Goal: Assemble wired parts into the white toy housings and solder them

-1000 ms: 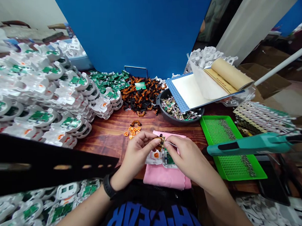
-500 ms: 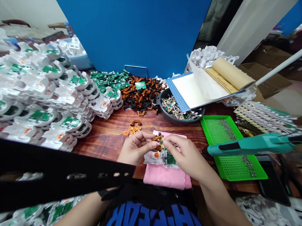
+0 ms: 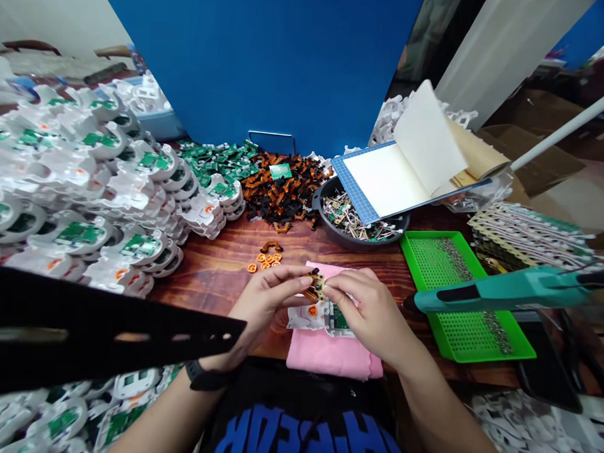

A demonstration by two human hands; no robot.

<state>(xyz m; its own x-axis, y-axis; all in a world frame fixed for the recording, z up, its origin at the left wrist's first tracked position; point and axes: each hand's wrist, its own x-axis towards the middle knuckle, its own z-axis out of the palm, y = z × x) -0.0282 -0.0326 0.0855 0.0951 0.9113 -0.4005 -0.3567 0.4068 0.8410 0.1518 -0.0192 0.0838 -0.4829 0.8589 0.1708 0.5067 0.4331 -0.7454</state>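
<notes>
My left hand (image 3: 268, 304) and my right hand (image 3: 366, 311) meet over a pink cloth (image 3: 326, 351) at the table's front. Between their fingertips they pinch a small orange-brown flex strip with a tiny board (image 3: 315, 285). Just below it, on the cloth, lies a white plastic housing with a green circuit board (image 3: 323, 317), partly covered by my right hand. A few small orange rings (image 3: 264, 260) lie on the wood just left of the hands.
A big heap of white housings (image 3: 83, 197) fills the left. Behind are orange-black flex parts (image 3: 284, 185), a dark bowl (image 3: 319, 202) of small parts, a blue cutting mat (image 3: 348, 182) with paper, a green tray (image 3: 459, 287), a teal tool (image 3: 504, 289).
Both hands dropped slightly toward the housing with the strip still pinched. A sheet of paper on the cutting mat has flipped upward. The black bar at the lower left shifted.
</notes>
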